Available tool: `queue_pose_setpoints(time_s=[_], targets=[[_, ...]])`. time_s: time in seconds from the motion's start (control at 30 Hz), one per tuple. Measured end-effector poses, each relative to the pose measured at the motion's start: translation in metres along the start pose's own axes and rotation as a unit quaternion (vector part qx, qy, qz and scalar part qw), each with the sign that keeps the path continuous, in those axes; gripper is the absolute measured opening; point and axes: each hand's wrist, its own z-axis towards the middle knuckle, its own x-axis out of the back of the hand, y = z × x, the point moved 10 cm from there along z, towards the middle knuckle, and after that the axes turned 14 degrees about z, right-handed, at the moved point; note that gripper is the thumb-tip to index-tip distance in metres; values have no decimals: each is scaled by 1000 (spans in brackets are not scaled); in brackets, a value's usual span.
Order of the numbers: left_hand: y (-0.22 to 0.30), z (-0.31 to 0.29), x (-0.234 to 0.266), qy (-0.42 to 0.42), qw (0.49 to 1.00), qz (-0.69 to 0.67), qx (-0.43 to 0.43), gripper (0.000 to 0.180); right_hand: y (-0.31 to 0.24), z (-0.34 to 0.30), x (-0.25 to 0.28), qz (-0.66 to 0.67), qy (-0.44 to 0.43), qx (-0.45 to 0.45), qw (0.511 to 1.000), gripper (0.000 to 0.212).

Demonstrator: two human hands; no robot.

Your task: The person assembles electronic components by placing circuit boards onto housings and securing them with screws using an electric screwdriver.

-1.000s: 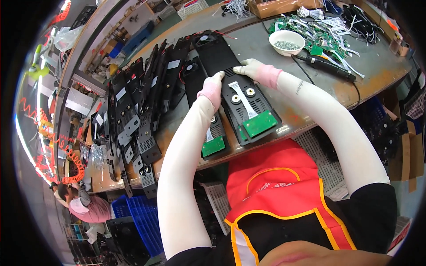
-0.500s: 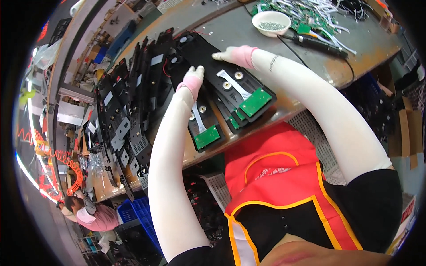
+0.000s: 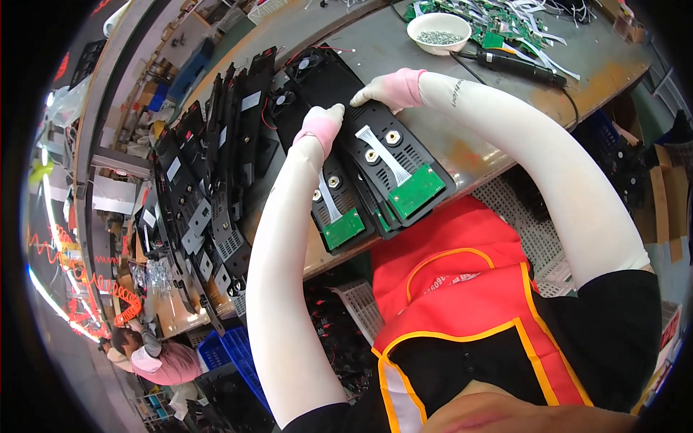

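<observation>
A long black panel (image 3: 379, 119) lies in the middle of the frame, slanting down to the right, near the front edge of the bench (image 3: 390, 58). Its low end has a green board (image 3: 417, 190), with a flat white cable (image 3: 386, 155) going up from it past two round nuts (image 3: 372, 156).

The left hand (image 3: 320, 127) wears a white glove with pink on it, and is at the panel's left side. Its grip is bent, with the fingertips by the panel. The right hand (image 3: 386, 90) is at the panel's right side, and its grip is bent too. I can't tell how tight each grip is, because the panel and gloves hide the undersides.

Just left of this panel, a second black panel (image 3: 349, 193) shows another green board (image 3: 343, 229). More black panels (image 3: 216, 144) lean in a big bunch on the left of the frame.

At the upper right sits a white bowl (image 3: 439, 47) full of tiny shiny bits. A black tool (image 3: 520, 68) with a cord lies beside it, under a heap of green boards (image 3: 498, 29) and white wires. A person in pink (image 3: 170, 364) is at the lower left.
</observation>
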Motion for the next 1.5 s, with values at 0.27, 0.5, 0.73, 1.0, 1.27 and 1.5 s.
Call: queue_pose_setpoints(time_s=[0.27, 0.5, 0.73, 1.0, 1.27, 1.5], targets=[[4, 34, 11, 87, 996, 5, 25, 68, -2, -30, 2, -5, 52, 40, 998, 48], [4, 59, -7, -10, 997, -67, -25, 81, -33, -59, -19, -518, 49, 359, 775, 58], [-3, 71, -19, -20, 984, -164, -71, 81, 8, -62, 11, -174, 95, 104, 974, 47], [46, 7, -71, -385, 801, -451, -80, 59, 32, -64, 34, -89, 204, 153, 963, 51], [68, -59, -26, -294, 764, -566, -97, 56, 16, -160, -10, -118, 206, 209, 949, 65], [112, -175, 42, -157, 787, -554, -224, 62, -6, -267, -28, -109, 276, 446, 844, 64]])
